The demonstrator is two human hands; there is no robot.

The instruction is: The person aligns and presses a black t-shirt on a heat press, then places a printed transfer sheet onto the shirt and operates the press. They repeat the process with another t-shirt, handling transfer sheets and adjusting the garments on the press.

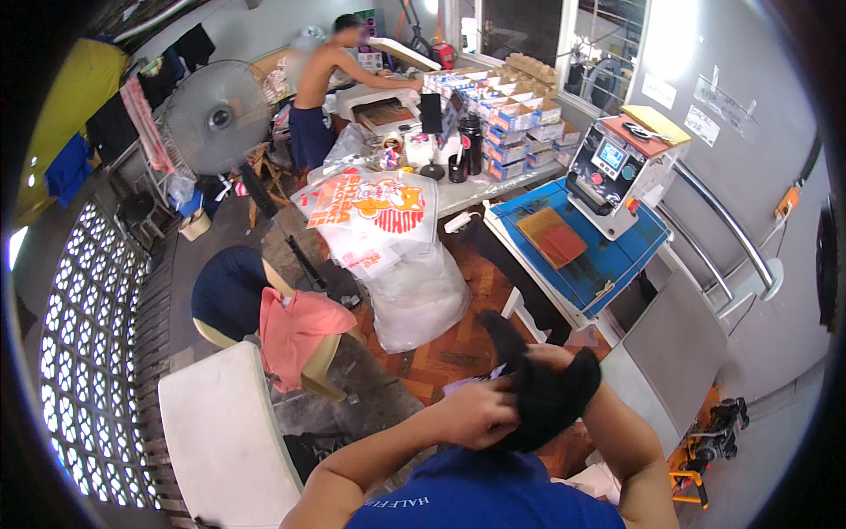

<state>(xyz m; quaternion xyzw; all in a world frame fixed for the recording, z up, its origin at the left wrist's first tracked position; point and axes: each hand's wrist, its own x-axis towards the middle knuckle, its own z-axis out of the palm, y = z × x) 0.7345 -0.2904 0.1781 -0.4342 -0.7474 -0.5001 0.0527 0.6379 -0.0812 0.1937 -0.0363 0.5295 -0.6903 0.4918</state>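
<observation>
A black cloth (551, 406) is bunched up in front of my chest, with a dark strip rising at its upper left. My left hand (485, 414) has its fingers closed on the cloth from the left. My right hand (551, 357) grips it at the top and is partly hidden behind it. A small purple piece (458, 385) shows beside my left hand; I cannot make out what it is.
A heat press (520, 203) stands ahead right, printed sheets on a bag (414, 300) ahead. A white board (220, 423) and draped chair (229, 300) are left, a grey board (665, 353) right. A person (322, 88) works at the back table beside boxes (511, 132).
</observation>
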